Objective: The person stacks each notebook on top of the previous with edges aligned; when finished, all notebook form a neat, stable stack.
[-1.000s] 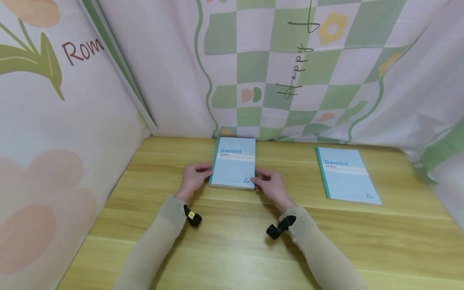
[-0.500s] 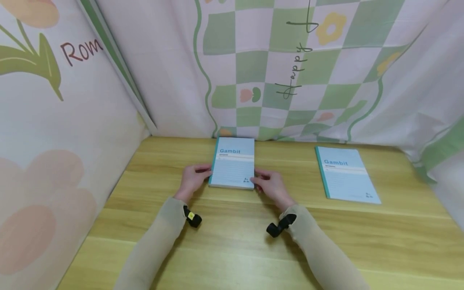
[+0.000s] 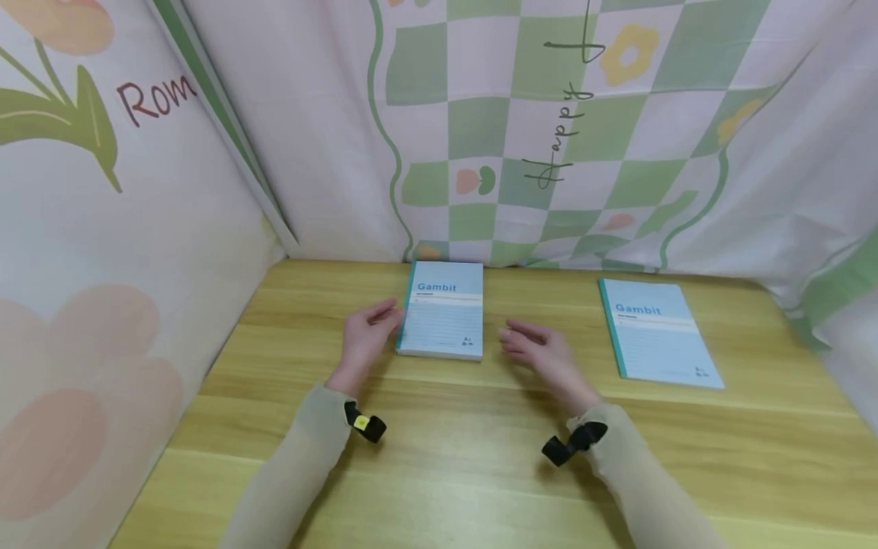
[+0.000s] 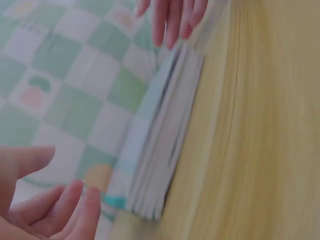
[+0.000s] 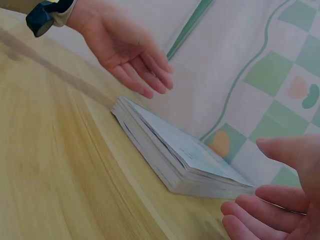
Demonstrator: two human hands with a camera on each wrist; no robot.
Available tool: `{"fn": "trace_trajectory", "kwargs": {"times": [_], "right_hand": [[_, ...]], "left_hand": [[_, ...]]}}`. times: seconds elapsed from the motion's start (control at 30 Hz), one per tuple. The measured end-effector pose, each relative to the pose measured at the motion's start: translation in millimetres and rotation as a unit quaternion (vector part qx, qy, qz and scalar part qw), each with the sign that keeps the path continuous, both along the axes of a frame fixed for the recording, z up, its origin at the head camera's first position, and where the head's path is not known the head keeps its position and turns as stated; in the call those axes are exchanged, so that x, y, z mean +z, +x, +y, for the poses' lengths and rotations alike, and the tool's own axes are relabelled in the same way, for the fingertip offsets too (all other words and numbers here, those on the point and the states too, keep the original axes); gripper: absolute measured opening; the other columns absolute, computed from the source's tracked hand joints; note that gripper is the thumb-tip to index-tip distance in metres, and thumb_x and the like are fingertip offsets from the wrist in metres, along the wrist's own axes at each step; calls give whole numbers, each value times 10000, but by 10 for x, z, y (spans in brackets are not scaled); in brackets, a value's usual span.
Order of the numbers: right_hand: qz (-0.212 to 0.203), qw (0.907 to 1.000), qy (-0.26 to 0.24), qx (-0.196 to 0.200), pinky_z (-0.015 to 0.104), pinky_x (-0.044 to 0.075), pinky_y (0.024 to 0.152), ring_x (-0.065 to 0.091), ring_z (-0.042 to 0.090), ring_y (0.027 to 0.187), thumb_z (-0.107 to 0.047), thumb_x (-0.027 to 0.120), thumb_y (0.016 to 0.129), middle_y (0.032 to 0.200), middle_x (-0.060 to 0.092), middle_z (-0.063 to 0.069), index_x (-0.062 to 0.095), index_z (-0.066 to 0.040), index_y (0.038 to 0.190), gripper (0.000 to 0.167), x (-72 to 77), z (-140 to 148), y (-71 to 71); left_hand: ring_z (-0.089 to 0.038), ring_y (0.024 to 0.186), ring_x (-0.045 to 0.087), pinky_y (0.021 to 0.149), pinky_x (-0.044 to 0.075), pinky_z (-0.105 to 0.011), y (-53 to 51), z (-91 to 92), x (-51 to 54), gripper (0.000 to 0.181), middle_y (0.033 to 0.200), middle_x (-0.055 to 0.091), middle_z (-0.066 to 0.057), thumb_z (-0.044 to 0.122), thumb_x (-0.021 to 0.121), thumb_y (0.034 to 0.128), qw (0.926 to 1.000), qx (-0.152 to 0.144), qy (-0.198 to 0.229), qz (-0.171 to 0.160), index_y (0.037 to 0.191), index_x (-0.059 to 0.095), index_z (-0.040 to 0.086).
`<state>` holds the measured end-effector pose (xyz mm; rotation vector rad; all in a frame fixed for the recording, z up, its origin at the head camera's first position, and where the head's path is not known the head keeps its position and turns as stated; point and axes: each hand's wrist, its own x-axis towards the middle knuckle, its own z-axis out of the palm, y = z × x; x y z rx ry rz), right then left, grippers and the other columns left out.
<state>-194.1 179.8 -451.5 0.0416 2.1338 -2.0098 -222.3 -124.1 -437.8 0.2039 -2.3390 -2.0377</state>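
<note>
A stack of light-blue notebooks with a teal spine lies flat near the back of the table; the top cover reads "Gambit". The wrist views show several layers of page edges in the stack. My left hand hovers close beside the spine side, fingers relaxed, holding nothing. To the right of the stack, apart from it, my right hand is in the air with loosely bent fingers and nothing in them. Another matching notebook lies farther right, slightly angled.
The wooden table meets a checkered, flower-printed curtain just behind the stack. A white printed panel borders the table on the left. Each wrist carries a black camera strap.
Both hands have let go of the notebook stack's sides. The right hand has moved away to the right, while the left has shifted only slightly. The notebooks stay in place.
</note>
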Motion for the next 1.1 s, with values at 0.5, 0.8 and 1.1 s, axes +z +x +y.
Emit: {"fn": "trace_trajectory", "kwargs": {"times": [0.5,0.8,1.1], "right_hand": [[274,9968,705,-248,257,494,982,628,173,1197,-431,657,997,1497,495,177,392,12,1538,748,180,845,416],[387,9957,-86,-833,174,510,896,665,36,1068,-219,699,995,1205,697,-129,535,-37,1460,526,119,1358,590],[117,9913,-301,-1279,125,507,855,642,-61,1014,-221,696,996,1189,667,-207,521,-157,1492,530,103,1757,631]], "left_hand": [[-210,1115,662,959,543,-383,420,430,28,472,1242,694,-76,296,739,963,9840,-1699,528,-35,1343,652,31],[-164,1118,662,920,551,-313,537,792,-132,422,1190,720,-33,254,740,964,9687,-2331,734,-432,1327,671,49],[-119,1096,660,926,544,-303,456,1197,-54,475,1158,728,25,261,758,948,9623,-2597,761,-273,1358,648,47]]}}
